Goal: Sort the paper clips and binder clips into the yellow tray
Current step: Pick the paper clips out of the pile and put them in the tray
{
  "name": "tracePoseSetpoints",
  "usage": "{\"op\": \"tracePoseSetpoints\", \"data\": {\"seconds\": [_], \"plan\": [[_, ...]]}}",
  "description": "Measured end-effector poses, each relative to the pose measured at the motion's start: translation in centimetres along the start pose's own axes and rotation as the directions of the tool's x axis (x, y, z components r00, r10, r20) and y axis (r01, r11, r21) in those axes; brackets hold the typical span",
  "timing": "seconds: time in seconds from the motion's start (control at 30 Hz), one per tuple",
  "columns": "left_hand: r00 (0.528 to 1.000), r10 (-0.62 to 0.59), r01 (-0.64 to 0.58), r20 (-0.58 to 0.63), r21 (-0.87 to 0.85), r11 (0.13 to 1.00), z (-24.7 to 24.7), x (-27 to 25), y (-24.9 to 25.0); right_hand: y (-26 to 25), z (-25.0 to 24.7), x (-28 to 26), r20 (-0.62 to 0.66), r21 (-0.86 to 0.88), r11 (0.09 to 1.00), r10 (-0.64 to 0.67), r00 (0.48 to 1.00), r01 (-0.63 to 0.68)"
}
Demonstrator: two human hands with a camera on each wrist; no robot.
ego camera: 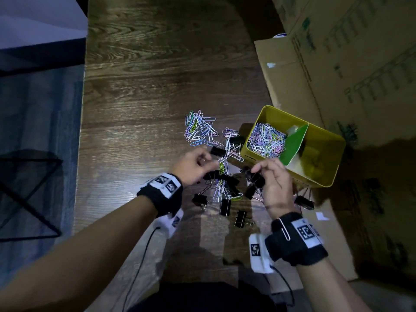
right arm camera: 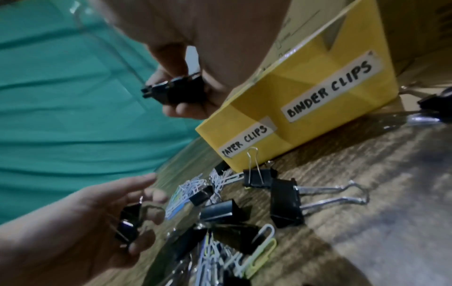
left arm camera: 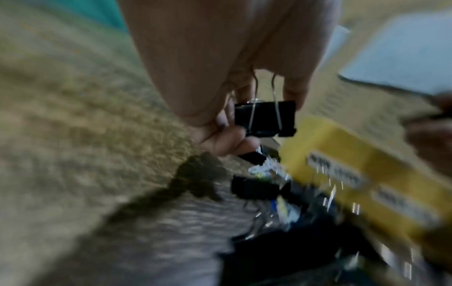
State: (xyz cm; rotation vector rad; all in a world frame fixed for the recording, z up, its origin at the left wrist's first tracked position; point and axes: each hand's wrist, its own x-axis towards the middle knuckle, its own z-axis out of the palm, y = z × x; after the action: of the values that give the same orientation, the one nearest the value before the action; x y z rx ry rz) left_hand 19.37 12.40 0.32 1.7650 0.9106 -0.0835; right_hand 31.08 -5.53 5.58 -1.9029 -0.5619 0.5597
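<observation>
Binder clips (ego camera: 226, 194), black, scattered among paper clips (ego camera: 200, 128) on counter (ego camera: 146, 75) beside yellow tray (ego camera: 324, 140).

Head view: left hand (ego camera: 195, 166) and right hand (ego camera: 273, 183) each curled round a clip.

Left wrist view: fingers (left arm camera: 227, 139) pinch one clip by its wire handles; blur.

Right wrist view: tray labelled by compartment. Risk: tangled paper clips riding into the wrong side.

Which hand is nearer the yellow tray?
Right. The right hand holds a black binder clip beside the yellow tray; the left hand is farther left, over the pile.
</observation>
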Motion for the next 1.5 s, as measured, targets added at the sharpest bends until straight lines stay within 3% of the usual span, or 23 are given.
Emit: {"op": "tracePoseSetpoints", "data": {"seconds": [0.07, 0.1, 0.2, 0.27, 0.4, 0.57, 0.7, 0.8, 0.9, 1.1, 1.2, 1.27, 1.33, 1.43, 1.5], "plan": [[0.987, 0.076, -0.124, 0.144, 0.363, 0.923, 0.6, -0.3, -0.1, 0.0, 0.5, 0.5, 0.113, -0.171, 0.982, 0.104, 0.988, -0.084], [0.979, 0.086, -0.165, 0.186, 0.466, 0.869, 0.8, -0.6, 0.1, 0.2, 0.7, 0.9, 0.183, -0.287, 0.956, 0.121, 0.976, -0.065], [0.974, 0.147, -0.216, 0.17, 0.526, 0.823, 1.2, -1.0, 0.1, 1.0, 1.6, 2.0, 0.394, -0.573, 0.811, 0.145, 0.908, 0.119], [0.974, 0.144, -0.216, 0.173, 0.541, 0.813, 1.1, -1.4, -0.4, 1.6, 2.4, 2.5, 0.453, -0.665, 0.726, 0.207, 0.867, 0.175], [0.983, 0.135, -0.183, 0.123, 0.627, 0.757, 0.4, -2.8, -2.3, 2.1, 2.9, 2.6, 0.471, -0.675, 0.7, 0.165, 0.866, 0.234], [0.953, 0.251, -0.297, 0.171, 0.699, 0.65, 1.0, -5.7, -4.8, 2.8, 0.7, 1.9, 0.322, -0.59, 0.785, 0.015, 0.947, 0.188], [0.955, 0.213, -0.289, 0.205, 0.794, 0.534, 0.5, -6.2, -3.2, 3.7, -2.2, 0.4, 0.134, -0.595, 0.804, 0.078, 0.988, 0.017], [0.964, 0.249, -0.225, 0.089, 0.774, 0.592, -0.5, -3.9, -0.4, 4.5, -3.7, 0.0, -0.036, -0.674, 0.715, 0.221, 0.975, -0.187], [0.961, 0.262, -0.243, 0.092, 0.733, 0.635, -0.6, -0.1, 2.8, 4.3, -4.0, 0.5, -0.077, -0.732, 0.604, 0.388, 0.919, -0.316], [0.941, 0.19, -0.338, 0.28, 0.791, 0.509, 0.8, 4.8, 4.5, 3.5, -3.4, 0.9, -0.019, -0.829, 0.501, 0.419, 0.908, -0.249], [0.926, 0.236, -0.377, 0.294, 0.757, 0.534, 0.7, 5.0, 3.5, 2.5, -3.5, 0.3, -0.023, -0.848, 0.484, 0.372, 0.928, -0.215], [0.912, 0.274, -0.41, 0.305, 0.712, 0.57, 0.1, 4.9, 2.6, 1.6, -2.9, -0.4, -0.017, -0.819, 0.559, 0.204, 0.979, -0.131], [0.904, 0.325, -0.428, 0.278, 0.585, 0.689, -0.8, 5.0, 1.6, 1.3, -1.9, -0.7, 0.037, -0.751, 0.66, 0.031, 0.999, 0.008], [0.968, 0.236, -0.247, 0.083, 0.165, 0.955, -2.1, 4.7, 1.8, 2.6, -0.2, -0.3, 0.274, -0.724, 0.658, -0.002, 0.962, 0.208], [0.992, 0.126, -0.128, -0.023, -0.172, 0.977, -2.2, 4.7, 3.0, 3.5, 0.5, -0.1, 0.356, -0.774, 0.566, 0.021, 0.934, 0.283]]}}
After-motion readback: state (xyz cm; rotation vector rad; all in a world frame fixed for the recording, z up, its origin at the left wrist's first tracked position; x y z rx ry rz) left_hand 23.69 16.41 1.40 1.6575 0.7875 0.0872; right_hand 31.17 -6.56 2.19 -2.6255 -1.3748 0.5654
